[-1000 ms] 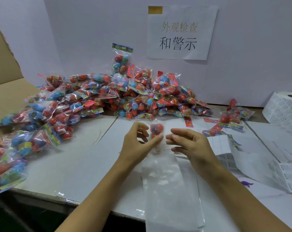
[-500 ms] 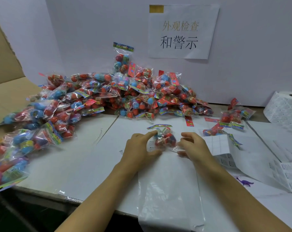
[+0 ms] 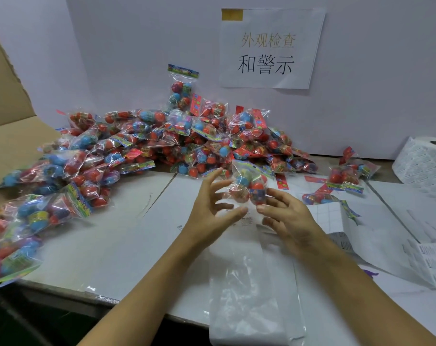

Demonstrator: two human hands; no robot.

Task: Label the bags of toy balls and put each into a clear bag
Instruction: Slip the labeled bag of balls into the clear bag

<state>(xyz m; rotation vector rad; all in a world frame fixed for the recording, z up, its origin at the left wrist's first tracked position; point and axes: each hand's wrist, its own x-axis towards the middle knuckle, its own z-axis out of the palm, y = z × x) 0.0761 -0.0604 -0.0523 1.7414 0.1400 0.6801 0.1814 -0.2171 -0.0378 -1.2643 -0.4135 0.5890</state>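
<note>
Your left hand is spread, fingers relaxed, its thumb tip at the mouth of the long clear plastic bag, while your right hand pinches the small crinkly bag of red and blue toy balls just above that mouth. The clear bag lies flat on the white table, and its lower end hangs past the near table edge, close to your forearms. To your left, a bare stretch of table runs between your left arm and the big heap of filled ball bags, which spills along the back wall and down the left side, some packs overhanging the near left corner beside the brown cardboard box flap. To your right, white label sheets lie just beside your right hand, with a few loose ball packs behind them and a roll of white printed labels at the far right edge. A paper sign with Chinese characters hangs on the wall.
</note>
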